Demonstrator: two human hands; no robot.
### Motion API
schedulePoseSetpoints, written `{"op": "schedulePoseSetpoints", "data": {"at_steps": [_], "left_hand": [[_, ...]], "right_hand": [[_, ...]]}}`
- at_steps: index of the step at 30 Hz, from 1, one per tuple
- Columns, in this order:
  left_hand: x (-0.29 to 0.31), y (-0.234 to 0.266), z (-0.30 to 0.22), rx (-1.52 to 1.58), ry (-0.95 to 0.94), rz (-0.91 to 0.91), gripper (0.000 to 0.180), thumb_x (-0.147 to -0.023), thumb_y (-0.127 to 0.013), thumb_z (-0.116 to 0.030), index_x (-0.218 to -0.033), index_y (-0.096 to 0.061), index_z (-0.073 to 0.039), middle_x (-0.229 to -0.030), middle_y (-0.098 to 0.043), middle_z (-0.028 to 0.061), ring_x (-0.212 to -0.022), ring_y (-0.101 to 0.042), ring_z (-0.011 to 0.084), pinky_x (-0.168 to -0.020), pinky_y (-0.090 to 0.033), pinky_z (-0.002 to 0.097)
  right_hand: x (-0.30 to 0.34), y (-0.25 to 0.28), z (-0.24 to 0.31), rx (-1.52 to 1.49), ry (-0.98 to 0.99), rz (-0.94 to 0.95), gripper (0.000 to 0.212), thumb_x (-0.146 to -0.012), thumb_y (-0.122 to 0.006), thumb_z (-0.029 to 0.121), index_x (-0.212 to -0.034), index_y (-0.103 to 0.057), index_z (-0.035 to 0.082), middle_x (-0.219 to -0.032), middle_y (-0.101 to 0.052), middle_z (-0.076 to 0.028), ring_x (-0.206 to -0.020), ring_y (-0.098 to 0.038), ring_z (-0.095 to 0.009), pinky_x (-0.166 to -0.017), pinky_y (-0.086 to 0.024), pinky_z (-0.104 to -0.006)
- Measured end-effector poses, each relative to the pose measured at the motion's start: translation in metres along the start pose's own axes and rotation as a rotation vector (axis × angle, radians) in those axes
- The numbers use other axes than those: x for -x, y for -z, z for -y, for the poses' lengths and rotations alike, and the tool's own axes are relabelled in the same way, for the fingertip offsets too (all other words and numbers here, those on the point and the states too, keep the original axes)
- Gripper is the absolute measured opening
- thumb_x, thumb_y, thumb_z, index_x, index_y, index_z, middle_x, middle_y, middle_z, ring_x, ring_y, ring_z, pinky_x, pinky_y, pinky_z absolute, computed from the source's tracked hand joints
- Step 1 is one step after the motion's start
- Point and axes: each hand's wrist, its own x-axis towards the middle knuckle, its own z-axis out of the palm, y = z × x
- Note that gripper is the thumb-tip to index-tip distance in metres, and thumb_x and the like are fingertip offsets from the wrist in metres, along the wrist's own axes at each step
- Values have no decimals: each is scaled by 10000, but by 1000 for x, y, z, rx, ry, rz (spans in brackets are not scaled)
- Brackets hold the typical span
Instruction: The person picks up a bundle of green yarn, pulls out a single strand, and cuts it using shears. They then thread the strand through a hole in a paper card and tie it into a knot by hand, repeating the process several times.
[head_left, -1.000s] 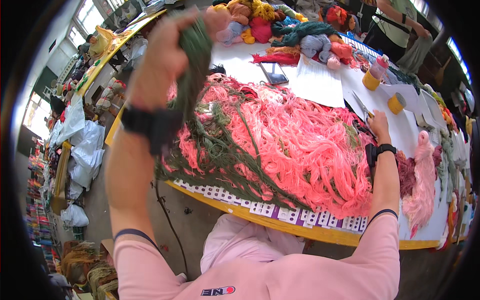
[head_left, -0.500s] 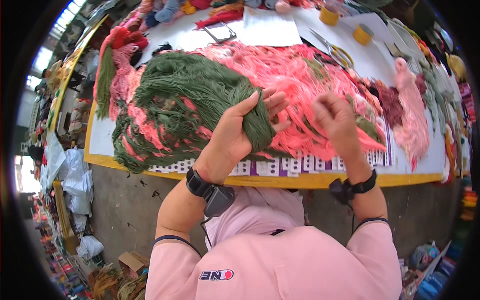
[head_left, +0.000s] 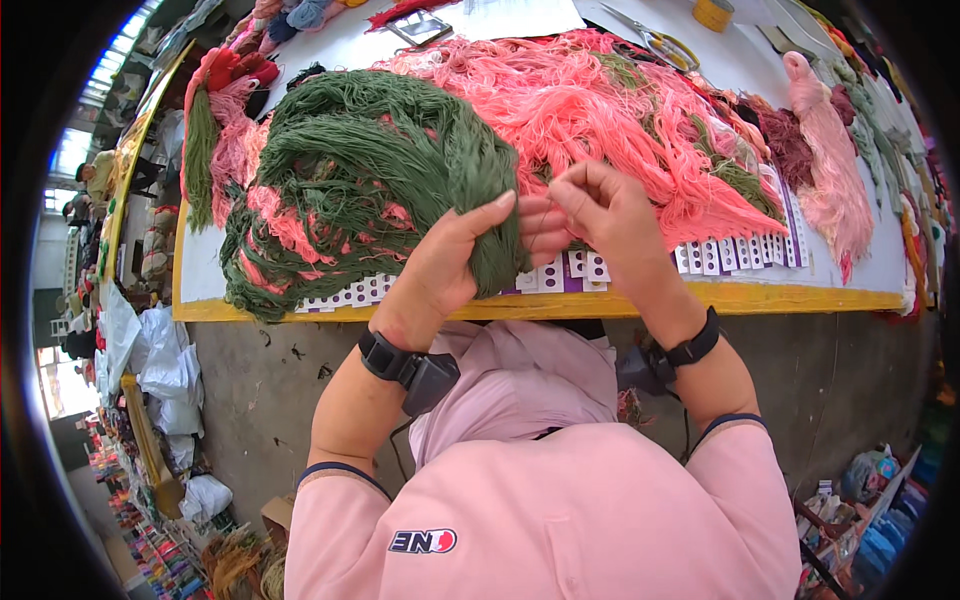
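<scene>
Right hand [head_left: 622,228] scooted in, fingers pinched, by left hand [head_left: 448,262] gripping gathered dark-green yarn hank [head_left: 428,162], coral-pink strands [head_left: 283,228] leftward still a tangle.

Hands [head_left: 448,262] on grn yarn [head_left: 470,150] (R prob.)

One mark is distinct: a short lettered logo [head_left: 423,541], dark characters with a red patch at the right end, located on the chest of the pink shirt [head_left: 630,500]. Other print is illegible.
</scene>
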Motion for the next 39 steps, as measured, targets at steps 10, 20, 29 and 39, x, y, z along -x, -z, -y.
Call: {"op": "schedulePoseSetpoints", "data": {"at_steps": [10,20,29,39], "left_hand": [[19,6,-12,-102,-53,98,458,-1010,-462,-283,-1303,-478,68,-1197,-613,219,-1057,-637,313,-940,-521,459],[11,6,9,101,-125,23,451,-1020,-440,-259,-1384,-419,6,-1356,-493,167,-1237,-518,281,-986,-486,473],[-4,35,27,-104,-156,-280,268,-930,-594,-82,-1164,-570,47,-1075,-643,130,-1013,-635,240,-904,-531,402],[-1,37,31,-192,-216,-216,211,-903,-607,-28,-1093,-596,62,-915,-631,106,-814,-617,207,-749,-541,359]], "right_hand": [[-57,14,41,202,320,-308,160,-948,-605,191,-908,-667,49,-667,-470,78,-585,-381,-7,-527,-309,-185],[4,-38,-42,-30,139,90,134,-876,-660,134,-888,-643,1,-780,-602,-5,-660,-553,-96,-549,-451,-255],[21,-41,-79,-117,168,-189,101,-891,-644,69,-844,-614,-14,-854,-648,-40,-702,-564,-81,-587,-460,-236],[28,-33,-63,-355,-152,-45,94,-949,-570,93,-894,-583,19,-772,-650,-39,-601,-530,-64,-534,-422,-216]]}}
